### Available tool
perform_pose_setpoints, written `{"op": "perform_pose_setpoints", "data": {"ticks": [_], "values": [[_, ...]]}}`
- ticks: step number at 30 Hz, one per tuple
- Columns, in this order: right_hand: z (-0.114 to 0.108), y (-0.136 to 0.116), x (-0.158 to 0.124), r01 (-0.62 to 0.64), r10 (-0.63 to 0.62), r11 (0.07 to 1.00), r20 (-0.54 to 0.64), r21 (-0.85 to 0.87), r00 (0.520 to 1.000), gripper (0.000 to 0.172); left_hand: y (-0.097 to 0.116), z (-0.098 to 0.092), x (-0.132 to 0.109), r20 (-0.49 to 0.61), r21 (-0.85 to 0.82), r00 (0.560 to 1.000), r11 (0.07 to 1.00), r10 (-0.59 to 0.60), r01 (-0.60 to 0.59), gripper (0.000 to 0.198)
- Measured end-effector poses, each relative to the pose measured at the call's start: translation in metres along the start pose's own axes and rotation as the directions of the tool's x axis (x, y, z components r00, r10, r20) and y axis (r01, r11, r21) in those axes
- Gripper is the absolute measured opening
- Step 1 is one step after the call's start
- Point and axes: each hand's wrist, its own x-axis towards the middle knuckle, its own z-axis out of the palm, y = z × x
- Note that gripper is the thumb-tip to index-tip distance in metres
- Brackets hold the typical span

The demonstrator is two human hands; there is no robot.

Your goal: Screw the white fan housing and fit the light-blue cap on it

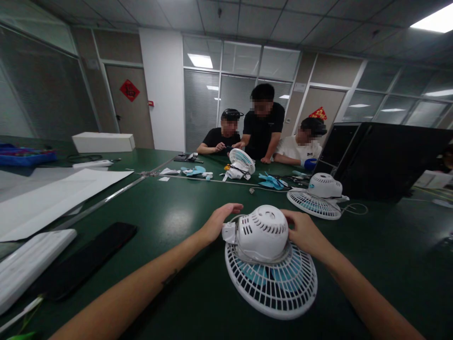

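White round-grilled plastic fan with blue blades (pixel 268 252) sits face-down on the dark green tabletop (pixel 198 300) before you. Your left hand (pixel 216 223) spreads loosely beside it; your right hand (pixel 303 231) curls against it, grip unclear.

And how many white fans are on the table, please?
3: one fan between the left hand and right hand, a second fan by the black box, a third fan farther back. Others may be hidden.

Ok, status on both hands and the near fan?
Left hand open beside near fan, contact unclear. Right hand at its other side, partly hidden. Fan grille-down, housing up. Second fan beyond, apart.
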Motion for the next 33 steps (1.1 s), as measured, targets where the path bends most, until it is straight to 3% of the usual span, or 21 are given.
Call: {"op": "perform_pose_setpoints", "data": {"ticks": [4, 6, 9, 11, 13, 17, 19, 25, 33], "values": [[0.005, -0.014, -0.006, 0.017, -0.017, 1.000, 0.008, -0.004, 1.000, 0.042, 0.034, 0.004, 0.000, 0.065, -0.065, 0.996, 0.996, 0.057, -0.053, 0.053], [0.007, -0.019, -0.008, 0.036, -0.035, 0.999, 0.060, -0.009, 0.998, 0.041, 0.056, 0.004, -0.005, 0.205, -0.089, 0.973, 0.992, 0.111, -0.095, 0.064], [0.006, -0.028, -0.006, 0.090, -0.083, 0.996, 0.176, -0.029, 0.981, 0.041, 0.085, 0.008, -0.014, 0.386, 0.043, 0.917, 0.992, 0.095, -0.121, 0.091], [0.002, -0.036, 0.001, 0.118, -0.109, 0.992, 0.190, -0.035, 0.976, 0.042, 0.099, 0.010, -0.018, 0.402, 0.172, 0.914, 0.975, 0.063, -0.143, 0.080], [-0.005, -0.043, 0.012, 0.139, -0.137, 0.990, 0.107, -0.007, 0.985, 0.042, 0.107, 0.011, -0.019, 0.418, 0.248, 0.907, 0.956, 0.041, -0.158, 0.073], [-0.019, -0.058, 0.031, 0.220, -0.203, 0.960, -0.109, 0.173, 0.973, 0.045, 0.112, 0.004, -0.017, 0.482, 0.260, 0.876, 0.956, -0.005, -0.138, 0.073], [-0.019, -0.065, 0.033, 0.269, -0.254, 0.930, -0.090, 0.252, 0.963, 0.047, 0.112, 0.001, -0.016, 0.491, 0.270, 0.871, 0.955, -0.026, -0.123, 0.075], [0.001, -0.075, 0.016, 0.258, -0.341, 0.888, 0.169, 0.382, 0.925, 0.035, 0.104, 0.006, -0.017, 0.460, 0.188, 0.888, 0.977, 0.000, -0.097, 0.072], [-0.012, -0.074, 0.005, 0.267, -0.365, 0.739, 0.035, 0.619, 0.930, 0.046, 0.104, 0.008, -0.019, 0.446, 0.253, 0.894, 0.964, -0.038, -0.086, 0.080]]}}
